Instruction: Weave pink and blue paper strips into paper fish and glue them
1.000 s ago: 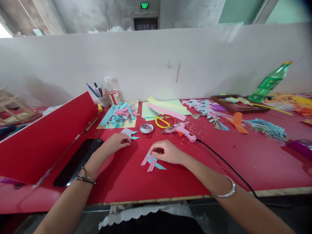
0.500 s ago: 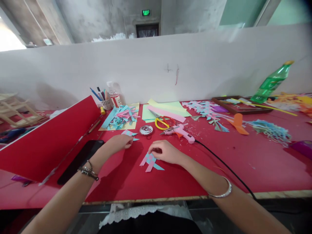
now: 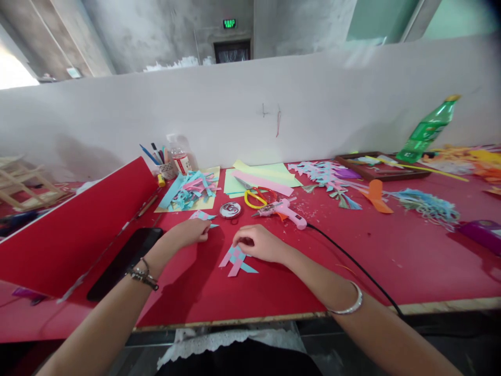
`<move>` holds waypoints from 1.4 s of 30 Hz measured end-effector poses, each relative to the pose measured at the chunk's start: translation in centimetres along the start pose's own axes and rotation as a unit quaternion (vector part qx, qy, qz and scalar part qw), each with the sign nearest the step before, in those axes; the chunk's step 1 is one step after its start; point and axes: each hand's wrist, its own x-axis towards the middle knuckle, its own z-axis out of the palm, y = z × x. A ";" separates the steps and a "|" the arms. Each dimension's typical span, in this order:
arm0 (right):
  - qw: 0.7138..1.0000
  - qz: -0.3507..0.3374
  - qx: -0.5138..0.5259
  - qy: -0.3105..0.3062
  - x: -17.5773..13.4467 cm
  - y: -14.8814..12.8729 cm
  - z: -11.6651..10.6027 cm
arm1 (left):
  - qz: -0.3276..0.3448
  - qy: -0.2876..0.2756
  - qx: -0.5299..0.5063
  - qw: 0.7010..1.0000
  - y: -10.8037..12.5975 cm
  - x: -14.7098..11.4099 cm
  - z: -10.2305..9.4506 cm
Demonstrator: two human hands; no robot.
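Note:
My right hand (image 3: 260,243) is closed in a pinch at the top edge of a small woven paper piece (image 3: 236,255). Pink and light-blue strips cross in a checker pattern there, with loose ends pointing toward me. To its left, my left hand (image 3: 194,232) rests with curled fingers against a second pink-and-blue woven piece (image 3: 202,214), partly covering it. Whether those fingers grip the paper is hidden. Just beyond the hands sit a small round tin (image 3: 230,210) with dark coiled matter in it, a pink glue gun (image 3: 285,210) and yellow-and-red-handled scissors (image 3: 256,197).
Cut paper strips (image 3: 193,189) lie heaped at back left, beside coloured sheets (image 3: 282,174). A red upright board (image 3: 86,219) and a black phone (image 3: 124,263) flank my left arm. The glue gun's cord (image 3: 352,261) crosses the right side. A green bottle (image 3: 428,130) leans at back right.
The whole view has shifted slightly, so things appear a little further left. Both hands stay almost where they were, still at the same two woven pieces.

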 end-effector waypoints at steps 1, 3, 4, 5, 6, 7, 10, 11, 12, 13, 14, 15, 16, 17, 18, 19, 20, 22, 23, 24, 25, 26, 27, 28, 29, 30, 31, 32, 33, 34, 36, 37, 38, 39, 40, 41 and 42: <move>1.000 -0.002 -0.003 0.001 0.0 0.0 0.0 | -0.004 -0.002 0.000 1.000 -0.1 0.1 0.2; 1.000 -0.005 -0.010 0.001 0.0 -0.1 -0.1 | -0.008 -0.004 -0.002 1.000 -0.3 0.2 0.4; 1.000 -0.005 -0.013 0.001 0.0 -0.2 -0.1 | -0.007 -0.004 -0.003 1.000 -0.3 0.2 0.5; 1.000 -0.005 -0.016 0.000 0.0 -0.3 -0.1 | -0.007 -0.002 -0.004 1.000 -0.3 0.2 0.6; 1.000 -0.006 -0.019 0.000 0.0 -0.3 -0.1 | -0.006 0.002 -0.004 1.000 -0.3 0.1 0.7; 1.000 -0.007 -0.022 -0.001 0.0 -0.4 -0.1 | -0.007 0.006 -0.005 1.000 -0.2 0.0 0.7; 0.999 -0.014 -0.029 0.001 0.0 -0.3 -0.1 | -0.013 0.021 -0.008 1.000 0.0 -0.3 0.9; 0.999 -0.014 -0.032 0.001 0.0 -0.3 0.0 | -0.013 0.025 -0.012 1.000 -0.1 -0.4 0.9; 0.999 -0.013 -0.036 0.002 0.0 -0.3 0.0 | -0.010 0.028 -0.017 0.999 -0.1 -0.5 1.0; 0.999 -0.011 -0.039 0.002 0.0 -0.2 0.0 | -0.005 0.030 -0.024 0.999 -0.3 -0.5 1.1; 0.999 -0.009 -0.042 0.002 -0.1 -0.2 0.0 | 0.001 0.032 -0.032 0.999 -0.5 -0.5 1.1; 0.999 -0.008 -0.044 0.000 -0.1 -0.2 0.0 | 0.007 0.034 -0.040 0.999 -0.7 -0.5 1.2; 0.999 -0.007 -0.045 -0.001 -0.1 -0.2 0.0 | 0.012 0.037 -0.047 0.998 -1.0 -0.6 1.3; 0.999 -0.006 -0.046 -0.002 0.0 -0.3 0.0 | 0.016 0.039 -0.053 0.998 -1.3 -0.6 1.4; 0.999 -0.005 -0.045 -0.004 0.0 -0.3 0.0 | 0.019 0.043 -0.059 0.997 -1.6 -0.6 1.6; 0.999 -0.004 -0.045 -0.005 0.0 -0.2 0.0 | 0.025 0.050 -0.066 0.996 -1.8 -0.7 1.7; 0.999 -0.004 -0.044 -0.005 0.0 -0.2 0.0 | 0.033 0.058 -0.072 0.995 -2.0 -0.7 1.9; 0.999 -0.005 -0.042 -0.006 0.1 -0.1 0.0 | 0.051 0.081 -0.084 0.992 -2.3 -0.7 2.2; 0.999 -0.006 -0.041 -0.006 0.1 -0.1 0.0 | 0.059 0.092 -0.089 0.990 -2.4 -0.7 2.3; 0.999 -0.006 -0.041 -0.005 0.1 0.0 0.0 | 0.063 0.100 -0.093 0.989 -2.5 -0.7 2.4; 0.999 -0.006 -0.043 -0.004 0.1 0.0 0.0 | 0.064 0.105 -0.096 0.988 -2.6 -0.7 2.5; 0.999 -0.003 -0.047 -0.001 0.1 0.0 -0.1 | 0.064 0.109 -0.099 0.987 -2.6 -0.7 2.5; 0.999 0.000 -0.052 0.001 0.1 0.1 -0.1 | 0.063 0.111 -0.102 0.987 -2.6 -0.6 2.6; 0.998 0.004 -0.057 0.005 0.1 0.1 -0.1 | 0.061 0.113 -0.102 0.986 -2.7 -0.5 2.7; 0.998 0.008 -0.062 0.010 0.0 0.1 -0.1 | 0.055 0.118 -0.105 0.986 -2.7 -0.5 2.8; 0.998 0.012 -0.065 0.015 0.0 0.2 -0.1 | 0.047 0.125 -0.110 0.985 -2.8 -0.4 2.9; 0.997 0.016 -0.067 0.020 0.0 0.2 -0.1 | 0.036 0.133 -0.116 0.984 -2.9 -0.3 3.1; 0.997 0.020 -0.066 0.024 0.0 0.3 -0.1 | 0.026 0.141 -0.123 0.982 -3.0 -0.2 3.2; 0.997 0.025 -0.064 0.028 0.0 0.3 0.0 | 0.019 0.147 -0.129 0.981 -3.2 0.0 3.3; 0.997 0.029 -0.061 0.031 0.0 0.4 0.0 | 0.016 0.150 -0.133 0.980 -3.3 0.1 3.5; 0.997 0.037 -0.055 0.035 0.1 0.5 0.1 | 0.021 0.149 -0.134 0.980 -3.5 0.3 3.6; 0.997 0.040 -0.052 0.036 0.1 0.5 0.1 | 0.024 0.148 -0.134 0.979 -3.5 0.3 3.6; 0.997 0.043 -0.050 0.038 0.1 0.6 0.1 | 0.027 0.148 -0.134 0.979 -3.6 0.4 3.6; 0.997 0.045 -0.048 0.040 0.1 0.6 0.1 | 0.030 0.149 -0.134 0.979 -3.6 0.4 3.6; 0.997 0.045 -0.047 0.043 0.0 0.6 0.1 | 0.031 0.150 -0.133 0.979 -3.6 0.4 3.5; 0.997 0.045 -0.048 0.045 0.0 0.6 0.1 | 0.033 0.151 -0.132 0.979 -3.6 0.4 3.5; 0.997 0.045 -0.050 0.046 0.0 0.5 0.1 | 0.034 0.152 -0.131 0.979 -3.5 0.5 3.4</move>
